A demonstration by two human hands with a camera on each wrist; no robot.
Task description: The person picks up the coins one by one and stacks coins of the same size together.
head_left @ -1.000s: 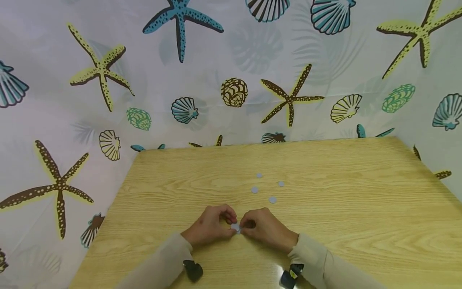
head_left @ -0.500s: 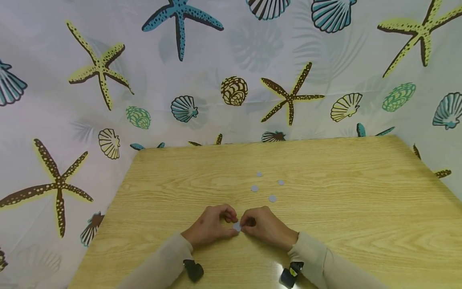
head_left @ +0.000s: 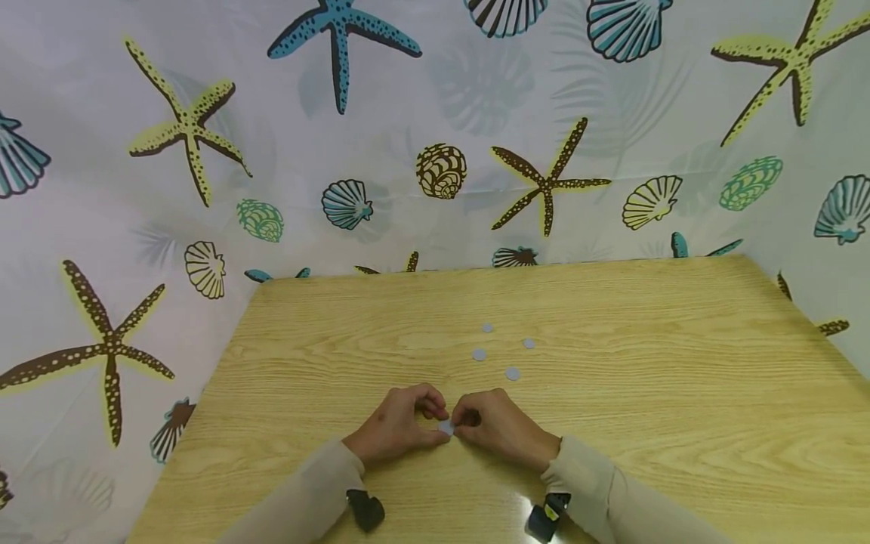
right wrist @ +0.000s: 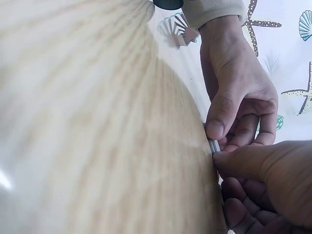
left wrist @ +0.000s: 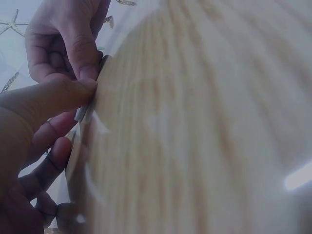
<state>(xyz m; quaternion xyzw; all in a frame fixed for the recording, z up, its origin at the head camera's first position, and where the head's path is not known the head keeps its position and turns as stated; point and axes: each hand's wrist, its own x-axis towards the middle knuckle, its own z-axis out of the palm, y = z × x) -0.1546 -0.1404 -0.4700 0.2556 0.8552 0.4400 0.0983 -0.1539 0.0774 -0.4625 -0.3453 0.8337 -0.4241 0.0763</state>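
Between my two hands, low over the table, is a small pale grey disc (head_left: 445, 428). The right wrist view shows it edge-on as what looks like two thin discs (right wrist: 215, 146) lying one on the other. My left hand (head_left: 397, 425) holds the near left edge with its thumb and curled fingers. From the other side, my right hand (head_left: 506, 429) pinches the right edge between thumb and forefinger. The fingertips of both hands nearly meet and cover part of the rim. In the left wrist view the right hand (left wrist: 73, 41) is beyond the left thumb (left wrist: 53, 100).
Several loose grey discs lie flat farther back, among them a near one (head_left: 513, 374) and a far one (head_left: 488, 328). The wood-grain table (head_left: 646, 363) extends to both sides. A shell-and-starfish cloth (head_left: 408, 113) hangs behind it.
The upper disc has slid slightly right, so the lower one that peeked out at its right is now covered. Both hands stay nearly in place.
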